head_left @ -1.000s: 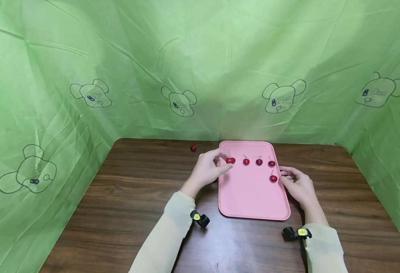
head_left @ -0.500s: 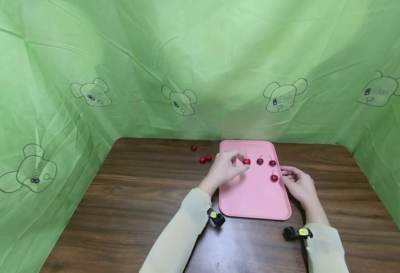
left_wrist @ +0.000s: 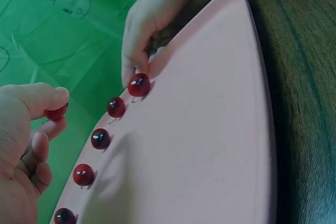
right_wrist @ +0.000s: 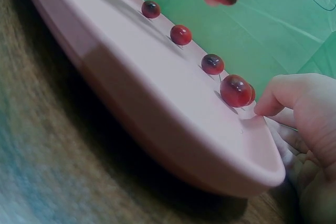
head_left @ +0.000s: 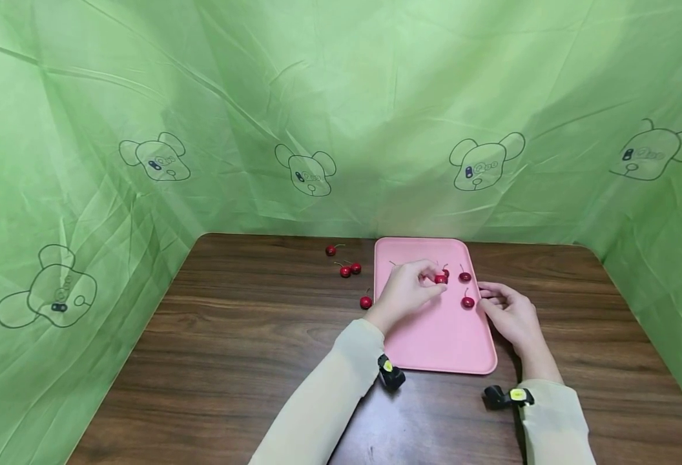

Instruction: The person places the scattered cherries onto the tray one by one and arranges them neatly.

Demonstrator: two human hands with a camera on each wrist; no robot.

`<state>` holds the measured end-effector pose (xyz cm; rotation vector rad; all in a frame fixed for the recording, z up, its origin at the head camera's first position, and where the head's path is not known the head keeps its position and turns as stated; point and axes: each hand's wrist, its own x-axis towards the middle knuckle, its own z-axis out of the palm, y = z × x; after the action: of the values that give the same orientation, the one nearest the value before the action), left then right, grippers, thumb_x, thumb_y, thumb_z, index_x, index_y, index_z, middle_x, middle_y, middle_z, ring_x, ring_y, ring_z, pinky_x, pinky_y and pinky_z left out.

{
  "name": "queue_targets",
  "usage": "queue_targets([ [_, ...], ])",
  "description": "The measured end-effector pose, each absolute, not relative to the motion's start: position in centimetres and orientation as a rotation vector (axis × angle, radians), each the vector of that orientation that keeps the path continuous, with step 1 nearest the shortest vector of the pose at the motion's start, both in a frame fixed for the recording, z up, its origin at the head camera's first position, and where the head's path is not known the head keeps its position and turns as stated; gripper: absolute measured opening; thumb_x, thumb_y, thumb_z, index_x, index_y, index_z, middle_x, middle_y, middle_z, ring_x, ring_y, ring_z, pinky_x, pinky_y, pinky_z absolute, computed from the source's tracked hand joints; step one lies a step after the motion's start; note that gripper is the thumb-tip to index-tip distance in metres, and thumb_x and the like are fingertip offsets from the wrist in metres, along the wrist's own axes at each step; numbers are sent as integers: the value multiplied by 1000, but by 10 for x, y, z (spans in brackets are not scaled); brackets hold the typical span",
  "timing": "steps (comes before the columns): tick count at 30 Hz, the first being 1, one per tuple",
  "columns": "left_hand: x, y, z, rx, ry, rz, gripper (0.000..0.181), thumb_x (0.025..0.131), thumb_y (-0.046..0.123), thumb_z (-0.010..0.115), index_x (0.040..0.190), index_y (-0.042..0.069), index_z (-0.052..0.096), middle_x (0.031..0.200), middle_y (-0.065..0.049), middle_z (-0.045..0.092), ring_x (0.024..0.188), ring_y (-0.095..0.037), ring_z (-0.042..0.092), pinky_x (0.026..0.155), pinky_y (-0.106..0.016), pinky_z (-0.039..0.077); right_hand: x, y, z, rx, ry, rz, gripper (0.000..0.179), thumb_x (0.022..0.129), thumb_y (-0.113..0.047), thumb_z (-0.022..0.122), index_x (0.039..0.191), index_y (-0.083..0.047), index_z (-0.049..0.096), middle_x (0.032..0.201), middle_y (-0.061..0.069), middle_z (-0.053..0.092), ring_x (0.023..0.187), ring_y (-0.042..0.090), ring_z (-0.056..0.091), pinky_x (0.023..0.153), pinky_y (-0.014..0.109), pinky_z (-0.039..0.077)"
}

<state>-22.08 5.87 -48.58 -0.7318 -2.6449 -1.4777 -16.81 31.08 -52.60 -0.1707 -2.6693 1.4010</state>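
My left hand (head_left: 406, 289) is over the upper part of the pink tray (head_left: 440, 342), pinching a red cherry (head_left: 441, 279) between thumb and fingertips. In the left wrist view this held cherry (left_wrist: 56, 113) is above the tray, apart from it. Several cherries lie along the tray's far side, such as one cherry (head_left: 465, 277) at the far right. Nearer me lies another cherry (head_left: 467, 302), beside my right hand (head_left: 509, 316). That hand holds the tray's right rim, its thumb on the edge. The left hand hides part of the row in the head view.
Left of the tray, a cherry (head_left: 366, 302) lies close to its edge on the wooden table (head_left: 219, 361). Two touching cherries (head_left: 345, 272) and a single cherry (head_left: 331, 250) lie farther back. A green cloth (head_left: 376, 116) encloses the table.
My left hand has moved right across the tray with the pinched cherry, uncovering the table cherries to its left. The right hand has stayed at the tray's rim.
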Motion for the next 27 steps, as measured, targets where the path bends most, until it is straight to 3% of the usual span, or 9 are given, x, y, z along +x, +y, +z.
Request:
queue_targets([
  [7, -221, 68, -495, -728, -2690, -1509, 20, 93, 18, 87, 112, 17, 79, 102, 4, 79, 86, 2, 67, 79, -17, 51, -168, 312, -527, -192, -2704, 1370, 40, 100, -18, 73, 137, -5, 73, 116, 16, 75, 88, 7, 64, 73, 14, 50],
  [15, -217, 77, -507, -734, -2792, -1500, 19, 94, 21, 88, 110, 19, 77, 102, 5, 77, 92, -2, 68, 87, -18, 52, -168, 312, -527, -185, -2717, 1367, 41, 101, -20, 72, 139, -6, 72, 117, 17, 75, 90, 10, 65, 74, 15, 51],
  [27, -215, 81, -515, -710, -2794, -1431, 20, 93, 23, 89, 110, 20, 79, 100, 9, 77, 91, -1, 67, 86, -16, 50, -168, 311, -526, -173, -2706, 1370, 40, 101, -19, 72, 139, -6, 73, 117, 17, 75, 89, 7, 64, 74, 14, 51],
])
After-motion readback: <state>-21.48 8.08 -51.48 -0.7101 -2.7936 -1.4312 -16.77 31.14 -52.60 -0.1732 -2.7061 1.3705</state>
